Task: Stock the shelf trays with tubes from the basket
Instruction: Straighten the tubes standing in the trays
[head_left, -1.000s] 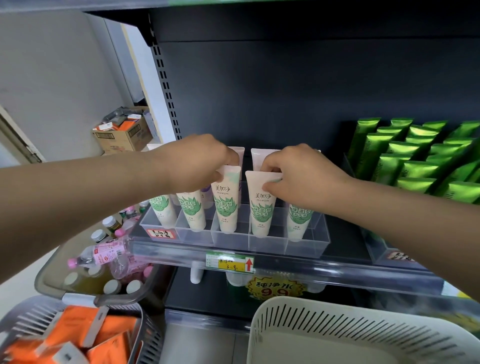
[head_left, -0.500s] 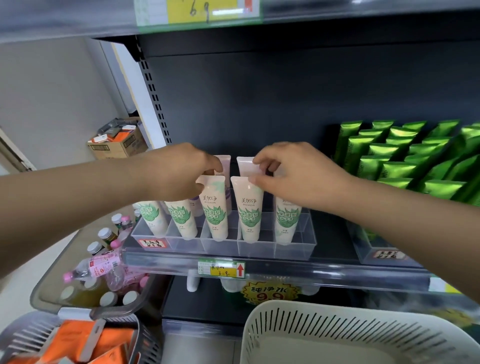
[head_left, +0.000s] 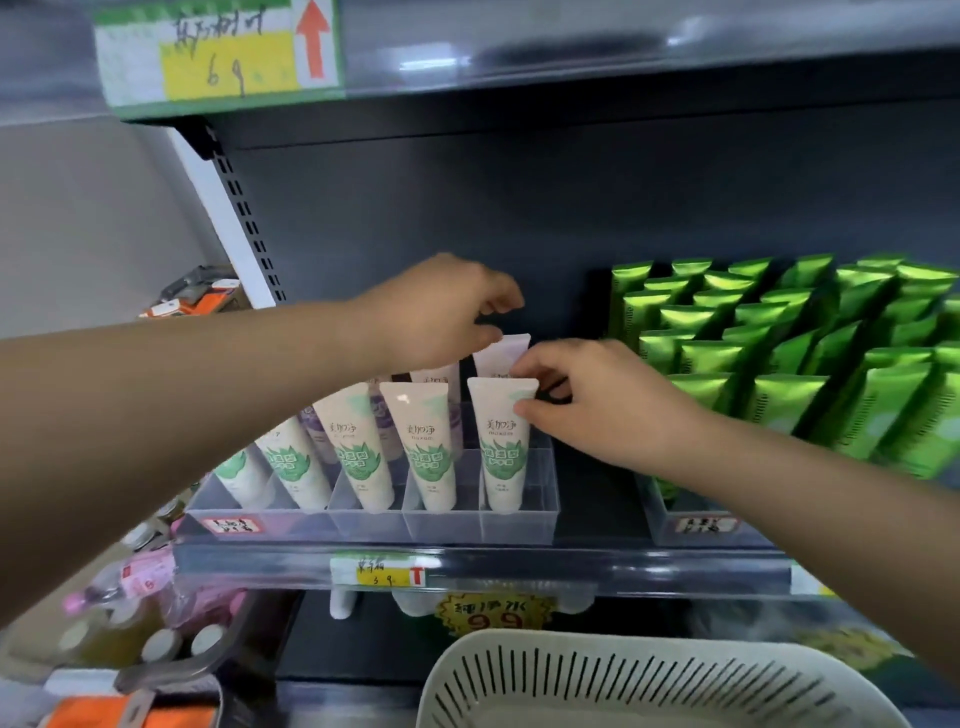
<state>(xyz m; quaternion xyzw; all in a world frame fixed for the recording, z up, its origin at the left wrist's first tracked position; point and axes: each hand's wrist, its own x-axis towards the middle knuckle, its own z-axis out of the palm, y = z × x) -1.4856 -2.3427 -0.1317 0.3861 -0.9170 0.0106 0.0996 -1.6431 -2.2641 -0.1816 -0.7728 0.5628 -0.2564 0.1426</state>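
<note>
Tubes with green leaf print (head_left: 358, 441) standing cap-down along the front edge of the clear divided tray (head_left: 519, 525), one per front slot, five visible across. Behind them, purple-printed tubes (head_left: 387, 421) filling part of the second row; rear rows mostly hidden by hands and forearms.

Right hand (head_left: 592, 400) pinching the crimped top of the rightmost front tube (head_left: 501, 441) between thumb and fingertips, at the tray's right front corner, apparently straightening or seating it. Left hand (head_left: 441, 312) hovering above the back rows, fingers loosely curled, touching nothing clearly; cannot tell whether anything sits inside the curl. One pale tube top (head_left: 501, 351) poking up between the two hands, further toward the tray's back edge.

White slotted basket (head_left: 623, 686) low at the bottom edge of view, below the shelf front; only its rim and slotted wall in view, contents hidden.

Judged progress: front row full, second row partly full, so well along for this tray. Remaining: back slots behind the right corner, seemingly. Neighbouring tray on the right of the shelf packed with green foil tubes (head_left: 779, 338), looking already stocked. Whether more tubes remain: unknowable from here.
</note>
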